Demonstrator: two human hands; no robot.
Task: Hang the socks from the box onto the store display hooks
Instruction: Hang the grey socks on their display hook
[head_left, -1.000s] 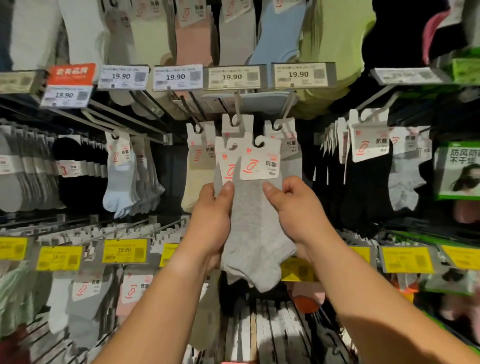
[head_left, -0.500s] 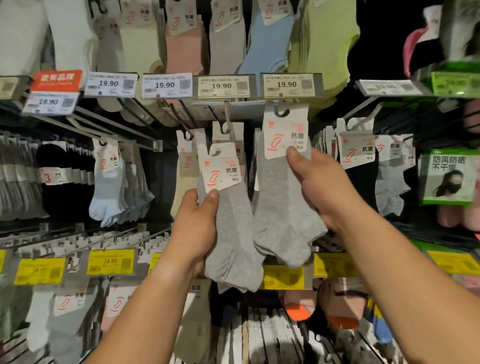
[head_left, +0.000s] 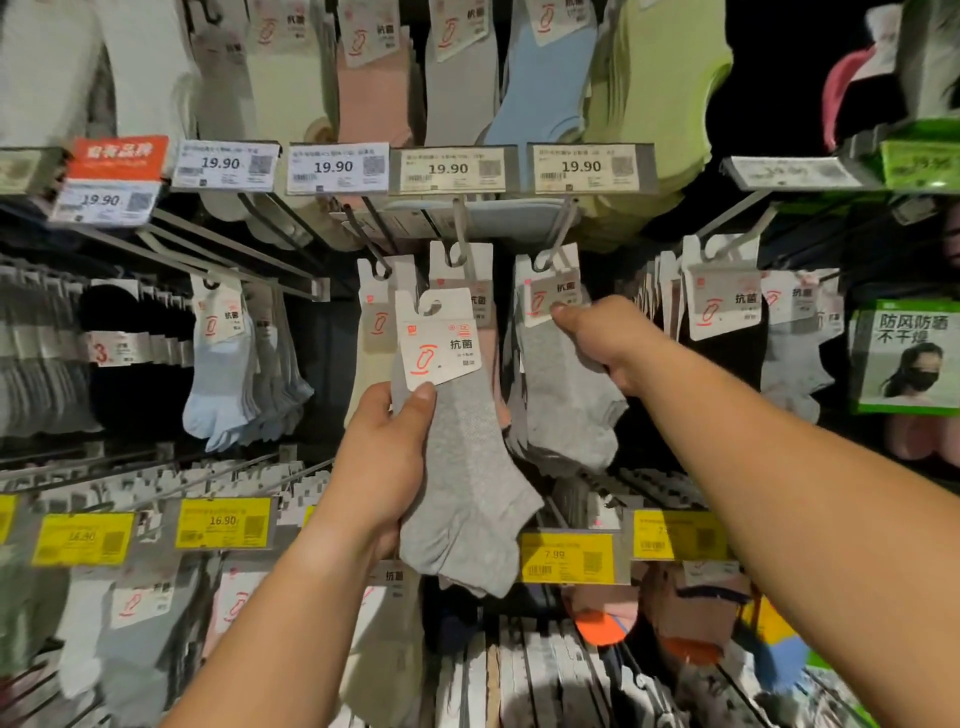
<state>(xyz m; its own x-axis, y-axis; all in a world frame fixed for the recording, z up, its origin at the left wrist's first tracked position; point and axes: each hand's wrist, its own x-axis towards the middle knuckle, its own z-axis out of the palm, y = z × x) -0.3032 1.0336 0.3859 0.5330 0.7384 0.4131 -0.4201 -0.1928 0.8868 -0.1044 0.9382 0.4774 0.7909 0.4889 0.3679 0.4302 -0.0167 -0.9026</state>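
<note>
Our left hand (head_left: 382, 467) grips a light grey carded ankle sock pack (head_left: 462, 467), our right hand (head_left: 605, 338) pinches another grey carded sock pack (head_left: 563, 395) hung on a metal display hook (head_left: 558, 234)

Two hands are showing: the left hand (head_left: 382, 457) is gripping one grey sock pack (head_left: 460, 467), and the right hand (head_left: 605, 338) is pinching a second grey sock pack (head_left: 566, 395), which is hanging on a display hook (head_left: 551, 244). Four white 19.90 price tags (head_left: 336, 167) are sitting in a row along the upper rail, with a fifth 19.90 tag under one orange sign (head_left: 120, 156) at the left. Five yellow price tags (head_left: 223, 522) are lining the lower rail, counting the one cut off at the left edge. One green poster (head_left: 906, 356) is hanging at the right edge.
</note>
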